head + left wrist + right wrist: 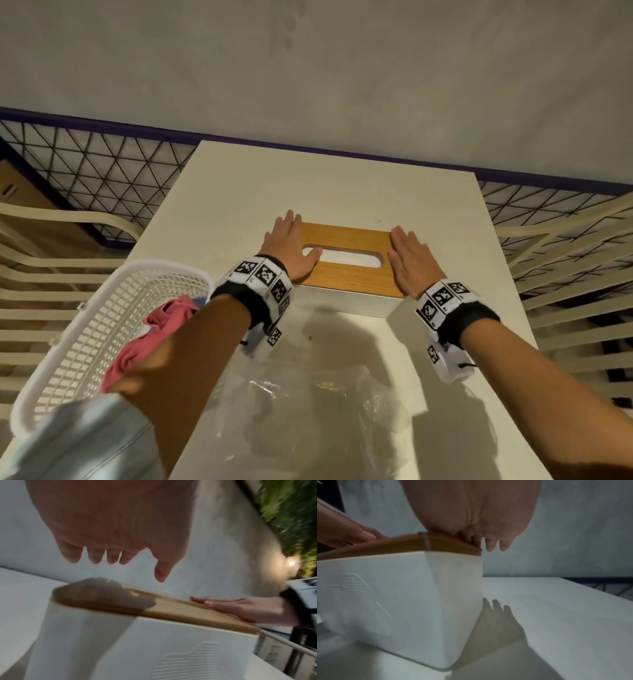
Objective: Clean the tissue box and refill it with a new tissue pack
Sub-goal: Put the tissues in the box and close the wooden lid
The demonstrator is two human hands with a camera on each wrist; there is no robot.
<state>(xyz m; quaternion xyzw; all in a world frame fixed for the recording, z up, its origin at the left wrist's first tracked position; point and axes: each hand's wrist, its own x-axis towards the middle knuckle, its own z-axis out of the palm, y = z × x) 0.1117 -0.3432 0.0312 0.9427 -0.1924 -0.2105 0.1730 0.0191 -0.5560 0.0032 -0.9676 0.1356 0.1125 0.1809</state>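
Note:
A white tissue box [346,305] [171,649] [385,601] with a wooden slotted lid [346,270] [180,609] [393,545] stands in the middle of the white table [342,178]. My left hand [291,245] [109,534] lies flat over the lid's left end, fingers straight, thumb at the slot. My right hand [412,258] [479,513] [240,607] lies flat on the lid's right end, fingers straight. White shows through the slot [342,257]. An empty clear plastic wrapper [308,404] lies on the table in front of the box.
A white plastic basket [102,329] holding a pink cloth [150,339] sits at the table's left front corner. Slatted cream chairs [575,260] flank the table. A wire mesh fence [96,168] and a grey wall stand behind.

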